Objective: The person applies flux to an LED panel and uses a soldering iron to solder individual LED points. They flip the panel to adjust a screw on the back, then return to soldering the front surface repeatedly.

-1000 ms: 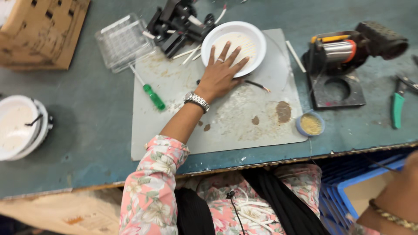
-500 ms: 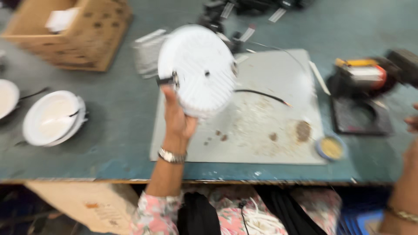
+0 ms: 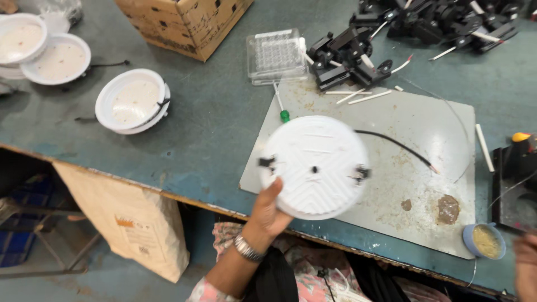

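- One view is all I have, the head camera looking down on a blue-green bench (image 3: 212,140).
- My left hand (image 3: 268,215) holds a round white downlight (image 3: 313,166) above the near edge of the bench, ribbed back side up. The thumb lies over its near rim; the other fingers are hidden beneath, so I cannot tell how far they curl.
- Small black clips sit on either side of the lamp, and a black lead (image 3: 394,146) runs from it out over the grey work mat (image 3: 425,128).
- My right hand (image 3: 526,271) shows only as a sliver at the lower right edge; I cannot tell whether it is open or closed.
- A small blue cup (image 3: 484,240) of yellowish paste stands just beside that hand, at the mat's near corner.
- A brown cardboard box (image 3: 187,22) with dark printed marks stands at the far side of the bench.
- A clear plastic tray (image 3: 277,55) lies right of the box, with a green-handled screwdriver (image 3: 281,103) just in front of it.
- Black brackets (image 3: 349,59) lie heaped behind the mat, more of them off to the far right.
- White lamps (image 3: 131,100) lie face up to the left, more of them stacked in the far corner.
- A tan paper sack (image 3: 131,223) with a small orange label hangs below the bench edge, at the left.
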### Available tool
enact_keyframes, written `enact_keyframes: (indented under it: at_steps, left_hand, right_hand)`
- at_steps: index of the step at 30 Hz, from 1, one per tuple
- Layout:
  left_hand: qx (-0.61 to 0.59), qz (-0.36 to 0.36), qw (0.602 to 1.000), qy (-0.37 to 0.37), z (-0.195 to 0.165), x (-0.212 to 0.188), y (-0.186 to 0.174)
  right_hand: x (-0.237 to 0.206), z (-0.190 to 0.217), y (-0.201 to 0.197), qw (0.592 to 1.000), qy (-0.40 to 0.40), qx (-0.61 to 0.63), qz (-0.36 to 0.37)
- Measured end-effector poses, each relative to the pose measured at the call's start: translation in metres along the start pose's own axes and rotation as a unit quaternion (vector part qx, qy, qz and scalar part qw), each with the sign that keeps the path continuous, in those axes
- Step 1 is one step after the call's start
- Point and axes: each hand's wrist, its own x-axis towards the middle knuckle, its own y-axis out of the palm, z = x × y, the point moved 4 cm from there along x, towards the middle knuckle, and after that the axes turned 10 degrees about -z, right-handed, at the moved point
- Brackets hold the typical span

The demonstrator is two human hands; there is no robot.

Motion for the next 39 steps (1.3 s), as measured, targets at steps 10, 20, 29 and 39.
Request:
enact_keyframes:
  at_steps: [10, 20, 29, 39]
  left_hand:
    - [0.129, -0.195, 0.935, 0.267, -0.076, -0.113, -0.02]
    - [0.118, -0.219, 0.932, 0.264, -0.053, -0.148, -0.034]
    - [0.161, -0.158, 0.938, 0.264, -0.049, -0.136, -0.031]
    - [0.306, -0.186, 0.887, 0.293, -0.031, -0.145, -0.036]
  right_hand:
    - [-0.027, 0.096, 0.333, 0.833, -0.115, -0.277, 0.465]
    - [-0.097, 0.022, 0.503, 0.723, -0.316, -0.46, 0.408]
    - [-0.063, 0.053, 0.326, 0.882, -0.092, -0.216, 0.408]
    - [-0.205, 0.062, 0.24, 0.694, -0.236, -0.328, 0.596]
